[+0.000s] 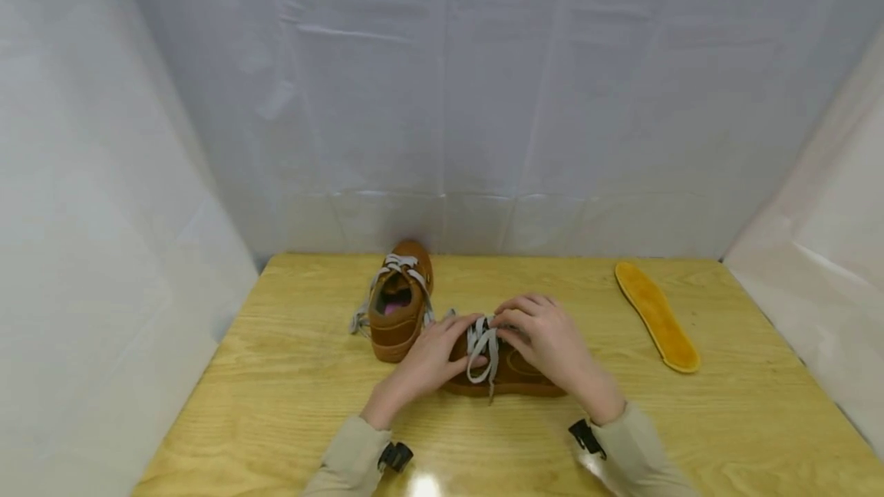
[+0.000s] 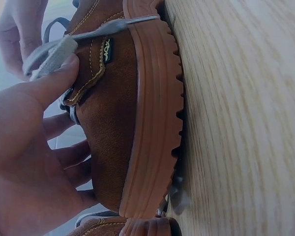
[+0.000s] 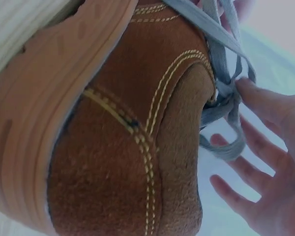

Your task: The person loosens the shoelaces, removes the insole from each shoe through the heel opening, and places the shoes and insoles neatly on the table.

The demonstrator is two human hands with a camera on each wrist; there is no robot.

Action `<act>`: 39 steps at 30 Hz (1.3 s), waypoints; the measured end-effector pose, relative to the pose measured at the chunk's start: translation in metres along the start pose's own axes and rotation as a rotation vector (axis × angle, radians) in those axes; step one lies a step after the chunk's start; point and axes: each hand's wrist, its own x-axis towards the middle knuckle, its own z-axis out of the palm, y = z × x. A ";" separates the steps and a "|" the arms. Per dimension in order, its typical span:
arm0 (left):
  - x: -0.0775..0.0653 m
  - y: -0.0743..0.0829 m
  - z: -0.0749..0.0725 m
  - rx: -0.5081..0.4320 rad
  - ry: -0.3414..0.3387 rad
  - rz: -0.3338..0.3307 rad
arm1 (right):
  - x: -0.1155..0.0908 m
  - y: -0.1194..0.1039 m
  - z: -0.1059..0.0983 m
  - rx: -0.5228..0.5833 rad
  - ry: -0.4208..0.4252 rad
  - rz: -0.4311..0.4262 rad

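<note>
A brown suede shoe (image 1: 525, 386) lies sideways before me, its sole on the table, toe to the left and heel to the right. Its grey shoelace (image 1: 492, 355) is tied in loops over the tongue, and one end hangs down the near side. My left hand (image 1: 431, 355) lies over the toe part; in the left wrist view its thumb (image 2: 64, 73) pinches the lace while other fingers touch the far side. My right hand (image 1: 545, 336) holds the lace at the knot between thumb and forefinger, the other fingers spread in the right wrist view.
A second brown shoe (image 1: 397, 332) stands behind and left, toe away from me, with loose lace ends beside it. A yellow insole (image 1: 656, 313) lies at the right on the wooden table (image 1: 276, 405). Pale sheeting (image 1: 483, 98) hangs at the back and both sides.
</note>
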 end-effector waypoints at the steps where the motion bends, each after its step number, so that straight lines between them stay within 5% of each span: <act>1: 0.000 0.000 0.000 0.001 0.001 0.001 | 0.000 0.000 0.000 -0.007 0.009 0.006; 11: 0.004 0.000 -0.002 0.011 0.008 0.016 | 0.005 0.000 -0.001 0.006 0.161 0.004; 20: 0.003 -0.002 -0.002 0.009 0.014 0.007 | 0.013 -0.005 -0.016 0.126 0.355 -0.030; 23: 0.002 -0.003 -0.002 0.007 0.017 0.006 | 0.013 -0.006 -0.018 0.134 0.308 -0.044; 30: -0.001 -0.002 0.000 0.003 0.009 0.012 | 0.005 -0.002 -0.005 0.060 0.025 -0.037; 39: 0.000 -0.001 0.002 -0.012 0.003 0.011 | 0.000 0.000 0.004 -0.002 0.014 0.025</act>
